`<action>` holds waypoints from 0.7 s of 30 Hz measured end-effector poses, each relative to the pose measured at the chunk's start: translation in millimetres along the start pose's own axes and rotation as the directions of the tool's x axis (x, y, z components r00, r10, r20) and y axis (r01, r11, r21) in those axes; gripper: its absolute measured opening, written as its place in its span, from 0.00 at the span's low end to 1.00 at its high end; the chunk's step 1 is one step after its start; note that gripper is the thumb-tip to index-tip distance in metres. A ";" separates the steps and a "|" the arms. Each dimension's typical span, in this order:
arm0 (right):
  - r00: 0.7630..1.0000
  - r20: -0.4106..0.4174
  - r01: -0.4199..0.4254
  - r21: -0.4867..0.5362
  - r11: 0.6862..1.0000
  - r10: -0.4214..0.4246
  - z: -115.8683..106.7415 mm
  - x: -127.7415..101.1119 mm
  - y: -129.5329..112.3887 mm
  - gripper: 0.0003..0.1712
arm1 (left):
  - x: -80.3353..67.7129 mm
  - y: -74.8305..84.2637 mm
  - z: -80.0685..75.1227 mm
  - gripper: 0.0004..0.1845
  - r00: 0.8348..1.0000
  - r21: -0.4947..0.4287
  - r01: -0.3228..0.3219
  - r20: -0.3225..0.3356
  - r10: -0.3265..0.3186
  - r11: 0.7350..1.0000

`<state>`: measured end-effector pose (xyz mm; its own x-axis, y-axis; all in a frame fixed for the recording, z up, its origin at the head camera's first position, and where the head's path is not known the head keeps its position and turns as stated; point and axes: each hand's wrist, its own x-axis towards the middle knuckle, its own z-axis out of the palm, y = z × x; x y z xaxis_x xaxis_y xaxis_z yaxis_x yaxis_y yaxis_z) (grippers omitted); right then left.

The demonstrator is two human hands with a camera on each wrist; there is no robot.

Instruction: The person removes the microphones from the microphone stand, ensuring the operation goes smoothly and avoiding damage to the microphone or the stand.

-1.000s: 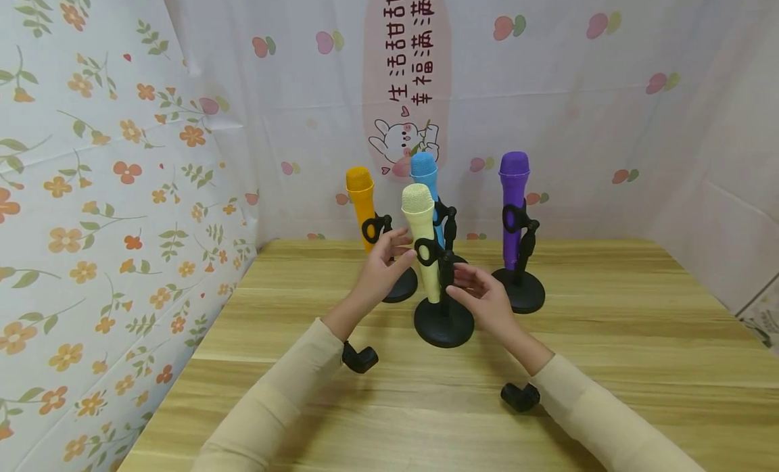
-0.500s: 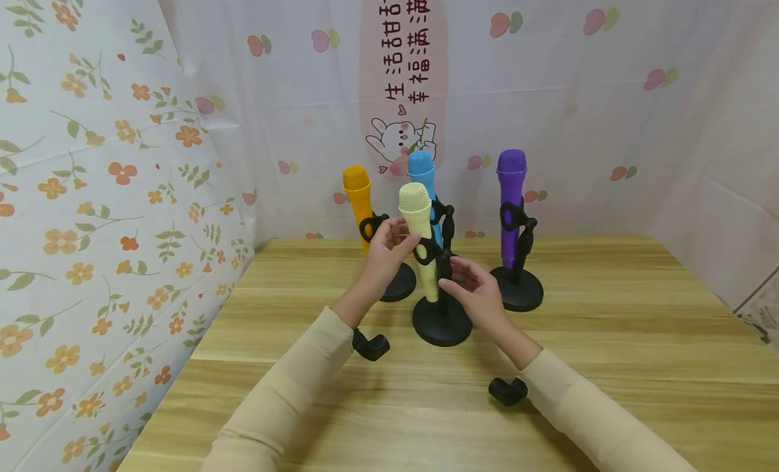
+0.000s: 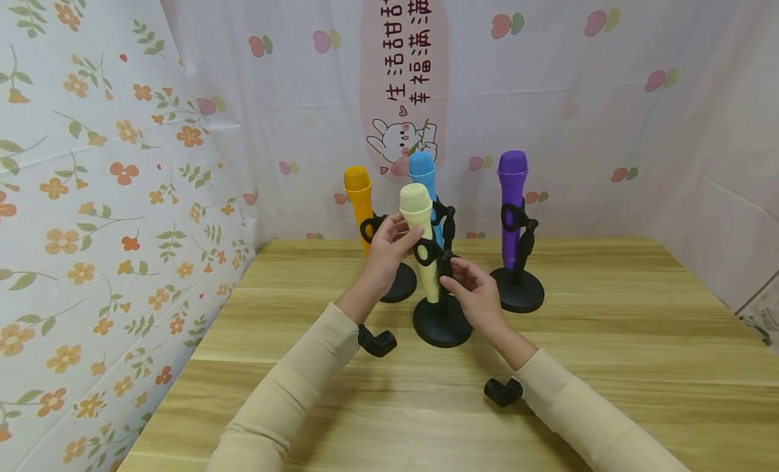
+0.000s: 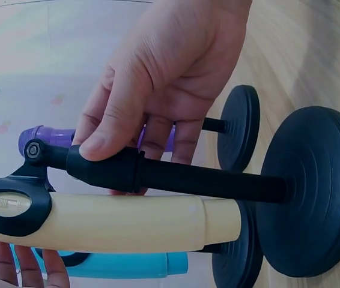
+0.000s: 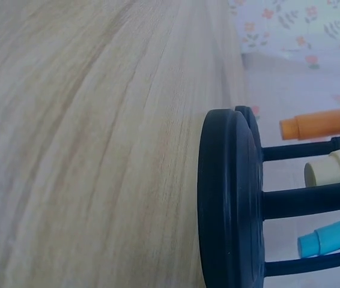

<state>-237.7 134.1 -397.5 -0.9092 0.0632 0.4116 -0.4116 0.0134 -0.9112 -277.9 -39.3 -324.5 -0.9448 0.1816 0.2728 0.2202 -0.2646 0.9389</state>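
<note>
Head view: pale yellow toy microphone (image 3: 420,235) clipped upright in a black round-based stand (image 3: 443,323), centre of the wooden table (image 3: 608,337). Left hand (image 3: 389,252) grips the microphone's upper body; right hand (image 3: 475,293) pinches the stand's post. Behind: orange microphone (image 3: 359,198) far left, blue microphone (image 3: 422,171) centre, purple microphone (image 3: 513,195) right, all on stands.

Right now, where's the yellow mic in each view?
Head: yellow mic at centre, upright in the front stand, left hand holding it.
Left wrist: lying across the lower frame.
Right wrist: only its butt end, right edge.
Shared landmark: its round black base.
</note>
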 end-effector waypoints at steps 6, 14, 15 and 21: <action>0.999 0.011 0.031 -0.071 0.997 -0.031 4.4 -5.3 -22.1 0.19 | 0.7 0.5 2.7 0.22 1.000 -0.015 0.017 -0.020 -0.017 1.000; 0.999 0.005 0.050 -0.120 0.991 -0.050 5.9 -7.8 -26.1 0.18 | 1.8 -3.8 4.8 0.21 0.999 -0.007 0.020 -0.038 -0.021 1.000; 0.999 0.006 0.053 -0.125 0.991 -0.053 5.9 -8.1 -25.8 0.18 | 1.7 -3.9 5.1 0.21 0.999 -0.007 0.020 -0.042 -0.020 1.000; 0.997 0.014 0.071 -0.125 0.990 -0.070 5.6 -8.0 -24.2 0.18 | 0.8 -2.1 7.3 0.20 0.998 -0.026 0.035 -0.056 -0.037 0.999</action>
<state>-220.8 127.7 -378.6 -0.8791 0.0481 0.4742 -0.4639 0.1423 -0.8744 -277.4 -31.7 -324.7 -0.9643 0.1379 0.2261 0.1805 -0.2822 0.9422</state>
